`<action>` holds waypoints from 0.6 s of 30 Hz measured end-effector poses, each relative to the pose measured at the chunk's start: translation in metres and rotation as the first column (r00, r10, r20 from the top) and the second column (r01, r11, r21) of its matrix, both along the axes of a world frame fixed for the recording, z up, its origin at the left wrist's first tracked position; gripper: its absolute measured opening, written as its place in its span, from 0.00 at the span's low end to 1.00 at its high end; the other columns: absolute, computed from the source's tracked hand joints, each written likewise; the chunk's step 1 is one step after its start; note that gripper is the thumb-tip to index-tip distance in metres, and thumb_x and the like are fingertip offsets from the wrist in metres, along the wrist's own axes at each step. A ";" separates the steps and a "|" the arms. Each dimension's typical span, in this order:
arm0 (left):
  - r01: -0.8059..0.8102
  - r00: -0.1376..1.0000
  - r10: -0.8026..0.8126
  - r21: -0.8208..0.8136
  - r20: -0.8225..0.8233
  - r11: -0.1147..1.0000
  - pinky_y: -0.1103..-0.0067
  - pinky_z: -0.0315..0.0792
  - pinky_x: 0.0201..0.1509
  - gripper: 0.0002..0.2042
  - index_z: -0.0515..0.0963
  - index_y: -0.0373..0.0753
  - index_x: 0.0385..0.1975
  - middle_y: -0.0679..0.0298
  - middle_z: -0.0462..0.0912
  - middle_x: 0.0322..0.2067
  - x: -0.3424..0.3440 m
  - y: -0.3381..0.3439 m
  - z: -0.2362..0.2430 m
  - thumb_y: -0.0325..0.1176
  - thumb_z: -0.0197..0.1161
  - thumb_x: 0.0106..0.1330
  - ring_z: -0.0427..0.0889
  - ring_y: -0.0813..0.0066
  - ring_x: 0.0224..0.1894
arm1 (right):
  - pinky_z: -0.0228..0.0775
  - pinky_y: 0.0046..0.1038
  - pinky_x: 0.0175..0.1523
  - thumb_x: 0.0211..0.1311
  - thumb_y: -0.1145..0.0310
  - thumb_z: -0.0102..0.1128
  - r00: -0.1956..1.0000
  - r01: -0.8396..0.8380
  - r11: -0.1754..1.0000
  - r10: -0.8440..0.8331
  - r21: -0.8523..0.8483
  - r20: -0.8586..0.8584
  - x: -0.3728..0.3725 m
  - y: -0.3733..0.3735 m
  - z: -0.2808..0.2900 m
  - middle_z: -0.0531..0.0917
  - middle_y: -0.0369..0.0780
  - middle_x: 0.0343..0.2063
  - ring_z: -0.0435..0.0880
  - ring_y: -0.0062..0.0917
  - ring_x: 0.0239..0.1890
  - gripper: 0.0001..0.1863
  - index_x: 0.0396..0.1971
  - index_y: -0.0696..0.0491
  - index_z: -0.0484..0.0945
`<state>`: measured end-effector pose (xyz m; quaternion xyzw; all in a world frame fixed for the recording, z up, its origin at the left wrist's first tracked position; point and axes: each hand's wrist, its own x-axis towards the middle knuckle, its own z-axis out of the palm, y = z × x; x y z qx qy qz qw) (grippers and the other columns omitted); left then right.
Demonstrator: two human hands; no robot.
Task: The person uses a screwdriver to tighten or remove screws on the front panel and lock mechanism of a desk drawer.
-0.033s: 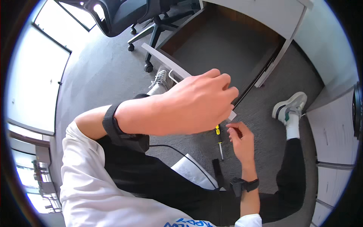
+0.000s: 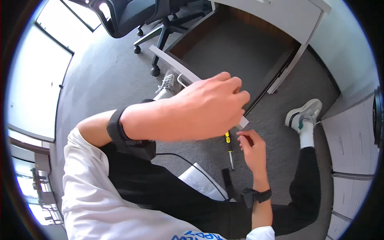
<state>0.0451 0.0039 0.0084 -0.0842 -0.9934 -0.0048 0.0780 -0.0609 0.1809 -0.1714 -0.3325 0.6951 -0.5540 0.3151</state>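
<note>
A drawer with a white front panel [image 2: 172, 61] and a white handle [image 2: 181, 82] is pulled out of a white desk unit. My left hand [image 2: 208, 106] reaches across the panel's near end, fingers curled downward. Its fingertips and anything in them are hidden under the hand. Below the panel's end corner [image 2: 243, 123], my right hand [image 2: 253, 150] has its thumb and fingers bent together. Whatever it pinches is too small to make out. A yellow-and-black screwdriver [image 2: 228, 140] lies on the carpet between my hands, partly covered by the left one.
A white sheet or packet [image 2: 202, 182] and a black strip [image 2: 227, 180] lie by my legs, with a black cable [image 2: 180, 157] crossing nearby. At the upper left stands a wheeled office chair [image 2: 138, 18]. White cabinets [image 2: 350, 148] line the right side.
The whole view has shifted very slightly. Both hands keep about the same pose beside the drawer panel's end.
</note>
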 end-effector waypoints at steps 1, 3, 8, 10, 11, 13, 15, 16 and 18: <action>0.021 1.000 -0.021 -0.016 -0.020 1.000 0.72 0.70 0.39 0.07 0.74 0.34 0.35 0.57 0.74 0.30 0.005 -0.003 0.000 0.31 0.55 0.63 0.74 0.64 0.36 | 0.67 0.19 0.32 0.57 0.77 0.55 0.999 -0.006 1.000 0.007 -0.011 0.047 0.005 -0.005 0.001 0.79 0.38 0.25 0.77 0.18 0.25 0.05 0.32 0.60 0.78; -0.082 0.995 0.088 0.116 -0.042 0.990 0.72 0.70 0.40 0.06 0.75 0.34 0.34 0.58 0.74 0.29 0.008 -0.013 -0.007 0.29 0.55 0.61 0.74 0.64 0.36 | 0.68 0.19 0.33 0.58 0.77 0.54 0.997 -0.007 1.000 0.007 -0.002 0.080 0.011 -0.006 0.003 0.80 0.38 0.25 0.77 0.18 0.25 0.05 0.33 0.60 0.78; -0.336 0.925 0.373 0.311 -0.069 0.889 0.73 0.70 0.44 0.09 0.78 0.35 0.36 0.58 0.76 0.32 0.004 -0.063 -0.016 0.30 0.54 0.60 0.76 0.66 0.39 | 0.68 0.19 0.32 0.59 0.76 0.53 0.998 -0.014 0.999 0.012 0.031 0.063 0.013 0.004 0.006 0.79 0.37 0.24 0.77 0.16 0.24 0.07 0.34 0.59 0.78; -0.476 0.850 0.518 0.561 0.095 0.677 0.75 0.70 0.46 0.11 0.78 0.35 0.39 0.59 0.78 0.35 0.002 -0.099 -0.012 0.31 0.53 0.60 0.77 0.69 0.40 | 0.67 0.19 0.31 0.60 0.76 0.52 0.996 -0.080 0.994 0.077 0.079 0.035 0.016 0.005 0.009 0.79 0.36 0.25 0.77 0.16 0.25 0.08 0.36 0.57 0.80; -0.492 0.824 0.566 0.545 0.039 0.679 0.76 0.69 0.46 0.11 0.78 0.35 0.40 0.59 0.79 0.36 0.006 -0.123 -0.013 0.31 0.53 0.60 0.77 0.70 0.40 | 0.68 0.19 0.32 0.60 0.76 0.52 0.994 -0.099 0.990 0.095 0.103 0.047 0.020 0.003 0.010 0.79 0.36 0.24 0.77 0.16 0.25 0.08 0.36 0.57 0.80; -0.539 0.753 0.650 0.474 -0.099 0.696 0.77 0.69 0.47 0.13 0.78 0.36 0.41 0.60 0.79 0.38 0.022 -0.175 -0.017 0.32 0.53 0.59 0.77 0.71 0.40 | 0.68 0.20 0.32 0.60 0.75 0.51 0.989 -0.145 0.984 0.143 0.105 0.035 0.031 -0.002 0.014 0.78 0.35 0.22 0.77 0.16 0.26 0.09 0.38 0.56 0.80; -0.576 0.724 0.689 0.527 -0.025 0.625 0.77 0.68 0.48 0.14 0.78 0.38 0.42 0.62 0.79 0.39 0.033 -0.213 -0.028 0.35 0.53 0.59 0.76 0.71 0.43 | 0.68 0.19 0.32 0.60 0.75 0.51 0.983 -0.167 0.981 0.158 0.103 0.092 0.036 -0.001 0.014 0.77 0.34 0.21 0.76 0.15 0.25 0.12 0.43 0.55 0.78; -0.596 0.724 0.680 0.603 0.117 0.530 0.77 0.68 0.49 0.15 0.78 0.39 0.43 0.63 0.79 0.39 0.037 -0.226 -0.031 0.37 0.53 0.58 0.75 0.72 0.44 | 0.68 0.19 0.31 0.60 0.75 0.52 0.979 -0.176 0.980 0.165 0.094 0.118 0.039 -0.002 0.019 0.77 0.33 0.22 0.76 0.14 0.25 0.13 0.45 0.55 0.76; -0.685 0.623 0.740 0.635 0.254 0.358 0.76 0.67 0.50 0.17 0.78 0.41 0.44 0.65 0.79 0.41 0.050 -0.229 -0.036 0.39 0.53 0.58 0.75 0.74 0.46 | 0.69 0.19 0.31 0.60 0.76 0.52 0.970 -0.209 0.974 0.196 0.081 0.144 0.043 -0.006 0.025 0.77 0.34 0.22 0.76 0.14 0.24 0.15 0.48 0.54 0.74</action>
